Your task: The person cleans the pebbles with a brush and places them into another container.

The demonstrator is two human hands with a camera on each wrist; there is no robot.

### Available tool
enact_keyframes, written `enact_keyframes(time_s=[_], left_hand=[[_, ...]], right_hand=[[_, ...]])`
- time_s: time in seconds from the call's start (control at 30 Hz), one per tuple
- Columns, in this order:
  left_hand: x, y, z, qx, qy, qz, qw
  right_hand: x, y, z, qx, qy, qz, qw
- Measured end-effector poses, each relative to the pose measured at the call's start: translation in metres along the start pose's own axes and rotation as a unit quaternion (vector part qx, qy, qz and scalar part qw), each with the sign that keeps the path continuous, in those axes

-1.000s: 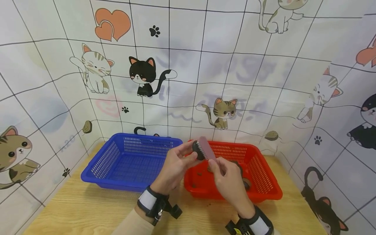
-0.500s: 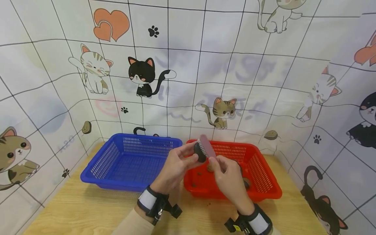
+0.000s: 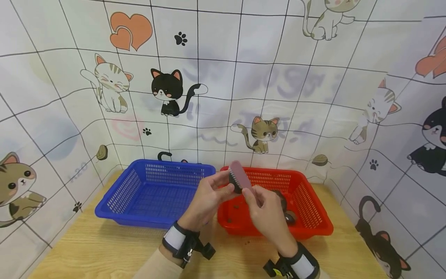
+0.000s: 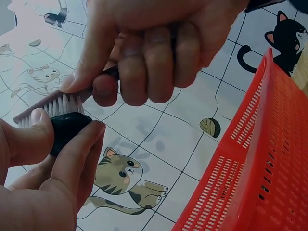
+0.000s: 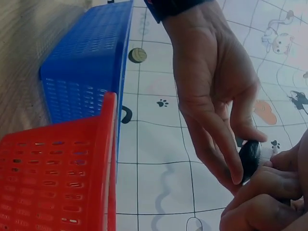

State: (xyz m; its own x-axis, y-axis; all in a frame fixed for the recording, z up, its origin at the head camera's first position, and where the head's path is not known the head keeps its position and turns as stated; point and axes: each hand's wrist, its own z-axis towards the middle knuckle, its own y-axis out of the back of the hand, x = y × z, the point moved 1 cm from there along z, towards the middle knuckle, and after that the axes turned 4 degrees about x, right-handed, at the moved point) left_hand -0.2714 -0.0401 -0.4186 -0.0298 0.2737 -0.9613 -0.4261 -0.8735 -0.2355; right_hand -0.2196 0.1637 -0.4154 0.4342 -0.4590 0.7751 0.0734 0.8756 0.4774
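Note:
My left hand (image 3: 205,197) pinches a smooth, dark, rounded stone (image 4: 67,129) between thumb and fingers, held up over the inner edge of the red basket (image 3: 318,207). In the left wrist view the stone looks black and shiny. A pinkish brush (image 3: 240,175) with pale bristles is gripped in my right hand (image 3: 270,213), its thumb pressed along the back. The bristles (image 4: 72,103) lie against the stone's upper side. From the right wrist view, the stone's dark side shows between the left fingers, while the right hand hides most of the brush.
Several brown and dark lumps (image 3: 290,217) lie in the red basket, with small brown crumbs. To its left stands a blue basket (image 3: 153,223). Both are on a wooden table (image 3: 104,252), with a cat-print cloth (image 3: 216,85) behind and at the sides.
The brush has moved slightly up off the stone's face, then back left and across it, covering more of it now. The left hand keeps its hold, almost still.

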Motion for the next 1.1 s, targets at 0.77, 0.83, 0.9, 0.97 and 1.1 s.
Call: enact_keyframes(time_s=[0.77,0.83,0.9,0.97,1.1], left_hand=[[-0.004,0.002,-0.001,0.074,-0.032,-0.038,0.9961],[-0.005,0.002,-0.001,0.092,-0.04,-0.059,0.9932],[-0.005,0.002,0.0,0.11,-0.051,-0.073,0.9899],[-0.006,0.002,0.0,0.125,-0.065,-0.087,0.9862],[-0.007,0.005,-0.001,0.14,-0.09,-0.105,0.9804]], right_hand=[[0.0,0.013,0.003,-0.031,-0.019,0.013,0.9993],[0.0,0.016,0.001,-0.046,-0.021,0.021,0.9985],[0.001,0.019,-0.001,-0.06,-0.022,0.032,0.9975],[0.002,0.021,-0.003,-0.069,-0.025,0.047,0.9962],[0.002,0.025,-0.005,-0.07,-0.033,0.07,0.9946]])
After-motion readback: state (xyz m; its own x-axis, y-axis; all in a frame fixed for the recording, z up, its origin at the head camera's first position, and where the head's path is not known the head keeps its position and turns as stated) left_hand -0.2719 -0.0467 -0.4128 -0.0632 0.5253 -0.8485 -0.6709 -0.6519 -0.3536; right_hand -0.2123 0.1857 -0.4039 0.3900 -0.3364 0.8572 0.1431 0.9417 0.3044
